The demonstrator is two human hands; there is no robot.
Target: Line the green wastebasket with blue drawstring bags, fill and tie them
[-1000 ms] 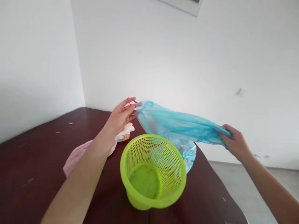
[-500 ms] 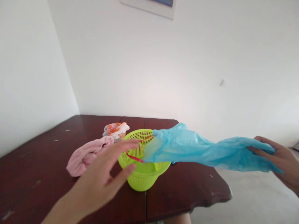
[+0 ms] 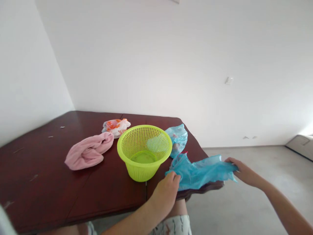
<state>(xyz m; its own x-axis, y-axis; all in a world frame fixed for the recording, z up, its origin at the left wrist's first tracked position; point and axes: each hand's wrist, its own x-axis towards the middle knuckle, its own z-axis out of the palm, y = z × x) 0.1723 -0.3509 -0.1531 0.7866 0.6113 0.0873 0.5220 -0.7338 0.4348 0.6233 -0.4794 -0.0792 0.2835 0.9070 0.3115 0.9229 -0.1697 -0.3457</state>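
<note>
The bag (image 3: 200,171) at the table's (image 3: 49,182) right edge is translucent sky blue, as is the second bag (image 3: 178,138) nearer the far right corner. The basket (image 3: 144,151) is lime green with a fine mesh, the cloth (image 3: 89,151) plain pink, the wrapper (image 3: 116,125) white blotched orange; the table is dark red-brown, the floor (image 3: 232,209) pale grey.

A green basket (image 3: 144,153) stands upright on the dark table (image 3: 49,182). A pink cloth (image 3: 89,151) lies near its left, with an orange-white bag (image 3: 116,126) behind the cloth. A crumpled blue wad (image 3: 178,138) lies just right of the basket.
</note>
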